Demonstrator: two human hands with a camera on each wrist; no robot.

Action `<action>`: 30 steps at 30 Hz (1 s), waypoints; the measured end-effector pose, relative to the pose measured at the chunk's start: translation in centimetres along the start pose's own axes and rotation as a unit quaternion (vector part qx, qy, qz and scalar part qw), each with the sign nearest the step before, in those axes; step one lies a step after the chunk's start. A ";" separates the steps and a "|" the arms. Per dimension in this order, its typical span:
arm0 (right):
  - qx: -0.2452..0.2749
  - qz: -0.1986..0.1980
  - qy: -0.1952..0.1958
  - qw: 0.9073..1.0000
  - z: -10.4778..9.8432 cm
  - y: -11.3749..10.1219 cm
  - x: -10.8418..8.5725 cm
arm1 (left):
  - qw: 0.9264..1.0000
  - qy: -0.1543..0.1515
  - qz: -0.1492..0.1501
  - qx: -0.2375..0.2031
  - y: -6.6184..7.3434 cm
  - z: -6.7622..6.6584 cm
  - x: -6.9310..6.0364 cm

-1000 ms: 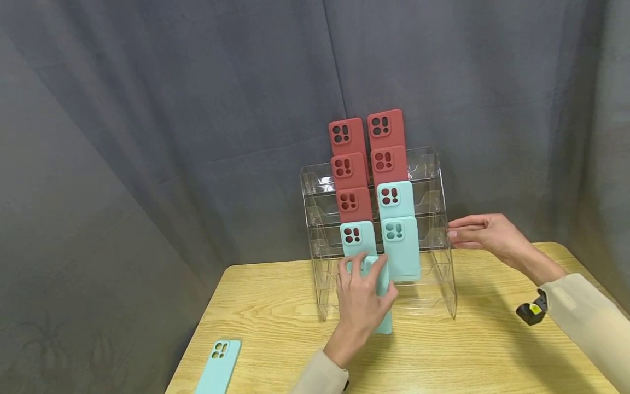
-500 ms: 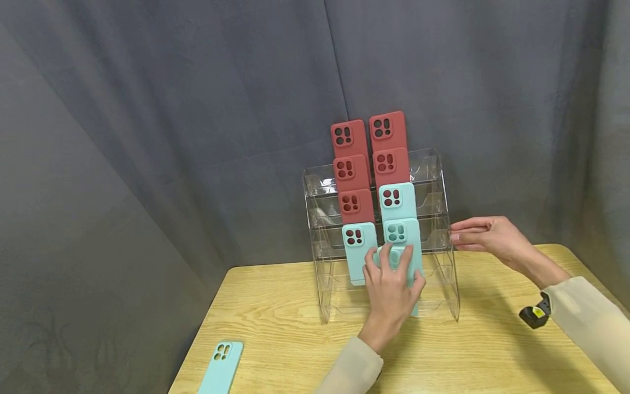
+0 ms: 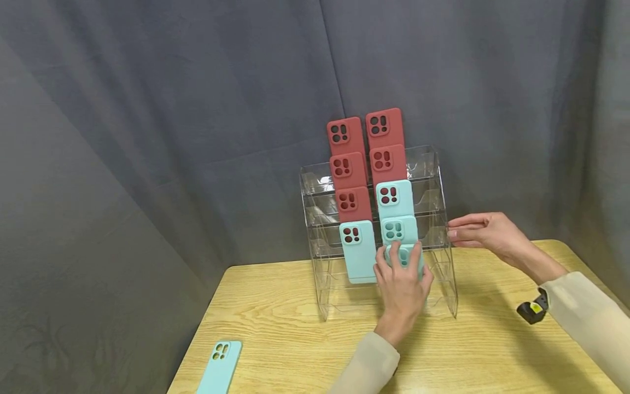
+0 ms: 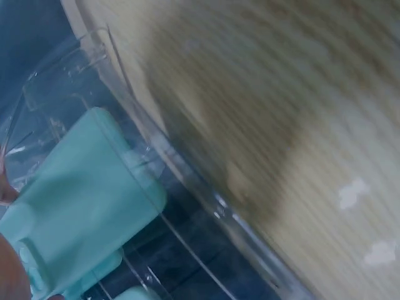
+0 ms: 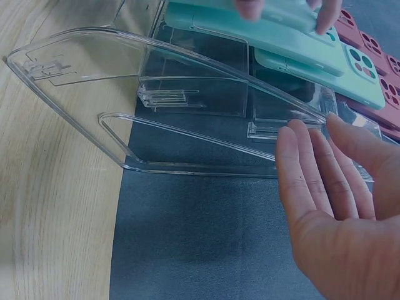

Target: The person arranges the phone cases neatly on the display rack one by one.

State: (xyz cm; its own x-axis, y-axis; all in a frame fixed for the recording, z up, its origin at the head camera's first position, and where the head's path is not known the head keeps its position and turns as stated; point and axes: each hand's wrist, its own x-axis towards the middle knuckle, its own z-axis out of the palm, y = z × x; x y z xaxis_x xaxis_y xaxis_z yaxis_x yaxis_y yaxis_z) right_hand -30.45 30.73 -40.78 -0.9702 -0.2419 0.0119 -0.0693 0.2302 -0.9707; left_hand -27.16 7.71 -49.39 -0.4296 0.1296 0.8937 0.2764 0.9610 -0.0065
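Observation:
My left hand (image 3: pixel 401 290) grips a mint-green phone case (image 4: pixel 87 194) by its sides, fingers spread over its camera end. This case is in front of the right column of a clear tiered acrylic display rack (image 3: pixel 317 219), overlapping another mint case (image 3: pixel 400 230) behind it. Whether its lower end sits in a tier is hidden by the hand in the head view. At the rack's right side, my right hand (image 3: pixel 479 230) touches the side panel with nearly straight fingers. A mint case (image 3: pixel 359 257) stands at the bottom of the left column.
Several red phone cases (image 3: pixel 351 203) fill the upper tiers, with one more mint case (image 3: pixel 396 202) in the right column. Another mint case (image 3: pixel 219 369) lies on the wooden table (image 3: pixel 275 306) at front left. A grey curtain (image 3: pixel 246 137) hangs behind the rack.
My left hand has carried its mint case rightward from the left column and up to the right column, uncovering the lowest left case. The right hand stays at the rack's side.

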 end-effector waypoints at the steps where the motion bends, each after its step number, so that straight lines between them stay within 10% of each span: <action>1: -0.001 -0.001 0.000 1.000 0.0 -0.1 0.0 | 1.000 -0.008 -0.002 0.002 0.1 0.1 -0.2; 19: -0.018 0.006 0.002 1.000 0.2 -0.3 -0.4 | 0.996 -0.083 -0.018 0.004 -0.5 -2.0 -0.8; 26: -0.021 0.013 -0.001 1.000 0.1 -0.3 -0.5 | 0.997 0.003 -0.037 -0.071 -5.7 -3.9 -0.3; 30: -0.030 0.012 -0.002 0.999 0.1 -0.4 -0.4 | 0.993 -0.003 -0.036 -0.110 -10.6 -5.3 -0.5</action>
State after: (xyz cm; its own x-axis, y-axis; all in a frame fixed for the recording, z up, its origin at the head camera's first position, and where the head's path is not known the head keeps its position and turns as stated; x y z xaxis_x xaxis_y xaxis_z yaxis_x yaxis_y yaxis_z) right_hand -29.98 30.70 -40.45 -0.9708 -0.2394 -0.0131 -0.0592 0.2924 -0.9545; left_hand -25.34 -3.88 -47.37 -0.4605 0.0655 0.8852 0.4257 0.8914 0.1555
